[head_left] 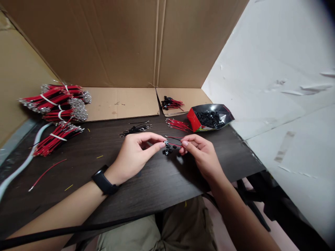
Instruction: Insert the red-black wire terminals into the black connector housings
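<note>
Between thumb and index finger, my left hand [140, 151] pinches a small black connector [166, 142]. My right hand [199, 150] is closed on a red wire [175, 144] whose far end meets that connector. A second red wire and a black one also run out from the right fingertips toward the left. Just below the fingertips, several loose black connectors [167, 151] lie on the dark table [157, 184]. Short red wires [178, 124] are laid out behind the right hand, and a pile of black wires [136, 129] sits behind the left hand.
Banded bundles of red wires [56, 101] are stacked at the back left. A red and black box [193, 120] holds many black connectors at the right. Wired connectors [171, 103] rest on cardboard [120, 101]. One red wire [47, 172] lies at the left.
</note>
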Action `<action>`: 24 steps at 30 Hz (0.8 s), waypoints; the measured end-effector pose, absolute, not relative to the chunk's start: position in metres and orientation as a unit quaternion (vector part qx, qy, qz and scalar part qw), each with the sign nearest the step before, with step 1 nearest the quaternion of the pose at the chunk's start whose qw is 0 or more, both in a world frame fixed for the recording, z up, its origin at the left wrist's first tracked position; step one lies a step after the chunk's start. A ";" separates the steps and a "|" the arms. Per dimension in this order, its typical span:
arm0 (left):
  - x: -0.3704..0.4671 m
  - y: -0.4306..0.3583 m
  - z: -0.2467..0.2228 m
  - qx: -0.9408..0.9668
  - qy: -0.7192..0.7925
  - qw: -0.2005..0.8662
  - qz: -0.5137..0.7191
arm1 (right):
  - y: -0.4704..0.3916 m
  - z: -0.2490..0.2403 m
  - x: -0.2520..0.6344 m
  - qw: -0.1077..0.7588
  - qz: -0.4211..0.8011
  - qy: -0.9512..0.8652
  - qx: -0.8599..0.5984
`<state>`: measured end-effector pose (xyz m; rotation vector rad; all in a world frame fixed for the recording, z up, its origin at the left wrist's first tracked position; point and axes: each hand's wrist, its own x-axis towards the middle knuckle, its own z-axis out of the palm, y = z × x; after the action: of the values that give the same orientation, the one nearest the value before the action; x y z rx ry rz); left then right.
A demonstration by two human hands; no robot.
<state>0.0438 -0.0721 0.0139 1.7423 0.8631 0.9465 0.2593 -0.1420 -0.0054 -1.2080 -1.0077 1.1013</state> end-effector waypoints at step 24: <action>0.043 -0.073 0.015 0.726 0.351 0.451 0.382 | -0.143 -0.005 0.258 0.564 0.456 -0.436 -0.533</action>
<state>0.0428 -0.0731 0.0147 1.7956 0.8665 0.9451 0.2582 -0.1429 -0.0055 -1.2529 -1.0255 1.0727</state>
